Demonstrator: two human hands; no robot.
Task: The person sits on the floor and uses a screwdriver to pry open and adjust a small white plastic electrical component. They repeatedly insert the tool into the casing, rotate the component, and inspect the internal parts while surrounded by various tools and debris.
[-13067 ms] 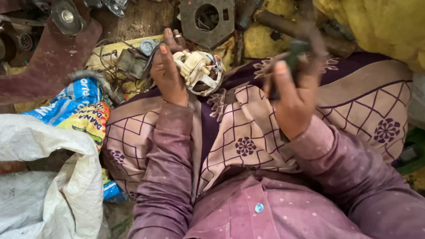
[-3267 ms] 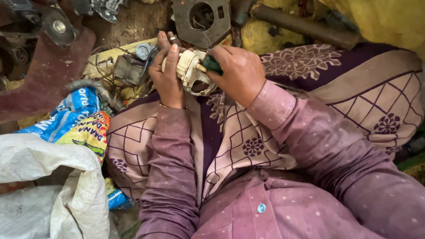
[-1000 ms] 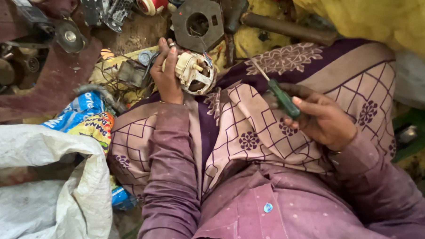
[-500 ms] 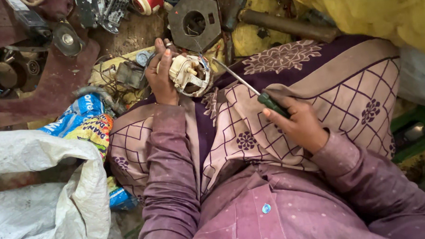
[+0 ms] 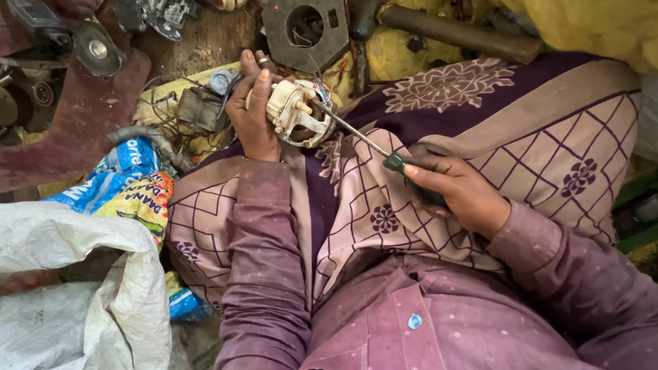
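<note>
My left hand (image 5: 252, 113) grips a small cream and metal electric motor (image 5: 296, 112) held over my knee. In my right hand (image 5: 460, 191) is a screwdriver (image 5: 375, 148) with a dark green handle. Its thin metal shaft runs up and left, and its tip touches the right side of the motor. Both arms wear mauve dotted sleeves. My lap is covered by a purple and beige patterned cloth (image 5: 487, 128).
Scrap lies on the dirt ahead: a grey octagonal metal plate with a round hole (image 5: 305, 25), a rusty pipe (image 5: 459, 34), small wired parts (image 5: 199, 106) and dark machine pieces (image 5: 40, 64). A white sack (image 5: 63, 304) and a blue-orange printed bag (image 5: 125, 188) sit at left. Yellow cloth (image 5: 578, 12) fills the upper right.
My right hand has swung the screwdriver up from my lap towards the motor, so its tip now meets the motor. The left hand has kept hold of the motor.
</note>
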